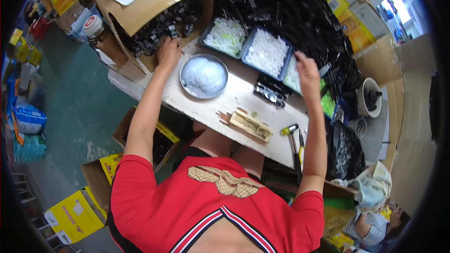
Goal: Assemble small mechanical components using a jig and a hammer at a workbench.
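My left hand point(169, 54) reaches to the mouth of an open cardboard box point(161, 0) lying on the table. Its fingers are bent in at the edge of a pile of small black parts point(164, 26); what they grip is hidden. My right hand point(307, 72), slightly blurred, hovers over a tray of pale pieces point(291, 76) at the right, fingers curled together, their contents too small to make out. Left of that stand a blue tray of white pieces point(267, 51) and a tray of white and yellow-green pieces point(225, 35). A round metal bowl point(205, 93) holds clear-white material.
Long black strips point(286, 4) heap behind the trays. Black pieces point(272, 92), a wooden block with a groove point(251, 125) and a hammer point(294, 143) lie on the table point(197, 107). A jar point(93, 27) stands left; yellow boxes point(75, 215) sit on the floor. Another person point(368, 227) is at lower right.
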{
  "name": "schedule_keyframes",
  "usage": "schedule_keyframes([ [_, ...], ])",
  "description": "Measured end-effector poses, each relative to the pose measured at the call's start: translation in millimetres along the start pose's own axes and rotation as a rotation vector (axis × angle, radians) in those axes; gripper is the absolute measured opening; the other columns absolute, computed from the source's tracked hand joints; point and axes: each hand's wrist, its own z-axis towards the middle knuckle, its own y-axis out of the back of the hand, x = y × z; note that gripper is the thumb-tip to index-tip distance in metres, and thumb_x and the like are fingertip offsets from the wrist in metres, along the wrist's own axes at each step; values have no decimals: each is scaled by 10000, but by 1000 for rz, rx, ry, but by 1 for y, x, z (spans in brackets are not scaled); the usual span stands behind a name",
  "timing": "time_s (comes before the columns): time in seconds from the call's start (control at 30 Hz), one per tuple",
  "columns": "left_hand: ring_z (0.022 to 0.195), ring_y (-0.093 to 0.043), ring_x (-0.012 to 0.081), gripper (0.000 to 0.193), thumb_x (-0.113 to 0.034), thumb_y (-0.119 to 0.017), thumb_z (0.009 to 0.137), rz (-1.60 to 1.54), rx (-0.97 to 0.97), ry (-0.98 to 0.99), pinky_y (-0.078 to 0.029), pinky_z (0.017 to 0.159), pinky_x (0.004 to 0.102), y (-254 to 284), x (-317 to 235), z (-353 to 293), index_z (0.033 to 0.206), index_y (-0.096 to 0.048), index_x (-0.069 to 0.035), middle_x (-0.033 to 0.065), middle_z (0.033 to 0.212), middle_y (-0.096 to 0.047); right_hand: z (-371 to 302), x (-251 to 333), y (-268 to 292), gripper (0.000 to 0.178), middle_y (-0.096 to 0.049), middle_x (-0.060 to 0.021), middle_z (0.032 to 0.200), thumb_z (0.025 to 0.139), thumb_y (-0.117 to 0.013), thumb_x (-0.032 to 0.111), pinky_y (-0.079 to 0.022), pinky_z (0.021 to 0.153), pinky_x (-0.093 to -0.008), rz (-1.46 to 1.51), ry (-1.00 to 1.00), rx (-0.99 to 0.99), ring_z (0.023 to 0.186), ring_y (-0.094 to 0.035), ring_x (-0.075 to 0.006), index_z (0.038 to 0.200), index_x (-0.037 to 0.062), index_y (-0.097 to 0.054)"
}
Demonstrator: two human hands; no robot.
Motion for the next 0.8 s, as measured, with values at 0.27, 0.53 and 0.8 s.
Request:
schedule_keyframes([
  [0.27, 828, -513, 306, 103, -87, -594, 710, -67, -98, -229, -423, 772, 374, 24, -5, -49, 789, -585, -22, 100, 847, -565, -154, 53, -47, 332, -536, -44, 989, 761, -607, 161, -326, 809, -418, -453, -2, 278, 941, -477, -233, 1089, 144, -559],
  [0.53, 905, -513, 333, 256, -53, -601, 720, -52, -138, -101, -426, 773, 375, 38, -9, -68, 974, -592, -26, 152, 898, -552, -174, 78, -81, 448, -436, -40, 1291, 818, -546, 228, -232, 950, -495, -495, 28, 345, 1158, -410, -191, 1228, 75, -450],
  [0.8, 641, -495, 60, 268, -30, -708, 684, -755, 97, 193, -418, 593, 186, 59, -26, -72, 941, -634, -7, -1, 811, -598, -177, 70, -82, 399, -452, -58, 1271, 832, -535, 219, -245, 952, -459, -365, 33, 279, 1144, -421, -207, 1193, 60, -478],
])
